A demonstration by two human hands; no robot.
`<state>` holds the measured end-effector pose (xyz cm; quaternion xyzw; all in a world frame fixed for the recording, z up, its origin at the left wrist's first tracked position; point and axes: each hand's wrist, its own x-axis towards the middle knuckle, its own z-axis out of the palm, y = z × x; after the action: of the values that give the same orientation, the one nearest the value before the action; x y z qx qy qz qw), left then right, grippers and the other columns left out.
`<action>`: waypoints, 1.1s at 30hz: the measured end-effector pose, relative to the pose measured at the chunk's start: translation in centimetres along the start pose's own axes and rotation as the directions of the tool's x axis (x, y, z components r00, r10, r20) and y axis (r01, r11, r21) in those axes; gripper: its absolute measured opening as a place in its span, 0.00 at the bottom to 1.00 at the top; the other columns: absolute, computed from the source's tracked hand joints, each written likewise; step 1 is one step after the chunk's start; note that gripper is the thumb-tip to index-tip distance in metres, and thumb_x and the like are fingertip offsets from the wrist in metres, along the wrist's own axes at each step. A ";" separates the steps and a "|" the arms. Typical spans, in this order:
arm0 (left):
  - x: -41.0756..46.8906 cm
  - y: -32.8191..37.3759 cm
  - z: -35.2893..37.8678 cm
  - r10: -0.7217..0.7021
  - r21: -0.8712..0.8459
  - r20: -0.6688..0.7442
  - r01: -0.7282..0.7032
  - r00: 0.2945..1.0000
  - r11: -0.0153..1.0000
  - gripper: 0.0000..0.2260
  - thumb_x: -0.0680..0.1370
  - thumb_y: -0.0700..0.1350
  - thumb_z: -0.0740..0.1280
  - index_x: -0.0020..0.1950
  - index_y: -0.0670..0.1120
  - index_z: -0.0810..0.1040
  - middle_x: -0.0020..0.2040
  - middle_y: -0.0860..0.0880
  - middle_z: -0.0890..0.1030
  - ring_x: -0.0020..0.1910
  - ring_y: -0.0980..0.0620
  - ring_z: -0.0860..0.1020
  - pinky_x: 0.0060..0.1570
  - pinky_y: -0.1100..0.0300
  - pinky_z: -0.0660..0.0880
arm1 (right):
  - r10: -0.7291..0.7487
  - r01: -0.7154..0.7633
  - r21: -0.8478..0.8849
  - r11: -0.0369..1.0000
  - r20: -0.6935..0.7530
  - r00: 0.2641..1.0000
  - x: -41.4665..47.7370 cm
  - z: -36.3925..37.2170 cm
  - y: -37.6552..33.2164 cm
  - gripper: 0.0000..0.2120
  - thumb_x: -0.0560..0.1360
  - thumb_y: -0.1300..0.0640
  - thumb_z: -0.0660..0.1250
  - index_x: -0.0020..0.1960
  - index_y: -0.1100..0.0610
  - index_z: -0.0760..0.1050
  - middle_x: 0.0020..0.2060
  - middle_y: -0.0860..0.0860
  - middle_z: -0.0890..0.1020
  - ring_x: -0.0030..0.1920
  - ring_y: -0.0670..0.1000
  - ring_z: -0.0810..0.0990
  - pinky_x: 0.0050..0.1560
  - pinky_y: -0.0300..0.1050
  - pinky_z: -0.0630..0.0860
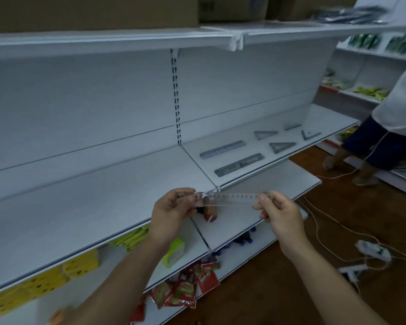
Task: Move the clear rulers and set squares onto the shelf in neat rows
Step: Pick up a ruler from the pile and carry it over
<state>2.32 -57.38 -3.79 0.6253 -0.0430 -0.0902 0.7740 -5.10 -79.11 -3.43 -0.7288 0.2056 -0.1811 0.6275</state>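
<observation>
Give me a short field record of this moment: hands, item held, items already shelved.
left hand: pinches one end of the clear ruler
right hand: pinches the other end
ruler position: level, in front of the shelf, not yet set down
on shelf: two rulers, three set squares

A held ruler (230,199) is spanned between the left hand (171,209) and the right hand (279,214), before the shelf's (103,202) front edge. On the shelf's right part a rear ruler (221,149) is laid behind a front ruler (239,164); right of them set squares (282,146) are laid, with perhaps another ruler (292,127) behind them.
</observation>
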 end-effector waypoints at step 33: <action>20.7 -5.4 13.3 0.135 0.169 -0.350 -0.079 0.927 0.982 0.11 0.75 0.36 0.69 0.55 0.47 0.78 0.37 0.45 0.82 0.38 0.51 0.82 0.41 0.64 0.78 | -0.021 0.028 -0.010 1.000 0.432 0.902 32.6 -3.9 2.6 0.06 0.77 0.58 0.67 0.53 0.50 0.78 0.36 0.51 0.85 0.31 0.43 0.78 0.34 0.34 0.74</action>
<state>19.74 -75.22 -7.15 0.6851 0.0586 0.0718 0.7225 20.40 -99.90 -5.21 -0.7585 0.0538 -0.0212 0.6491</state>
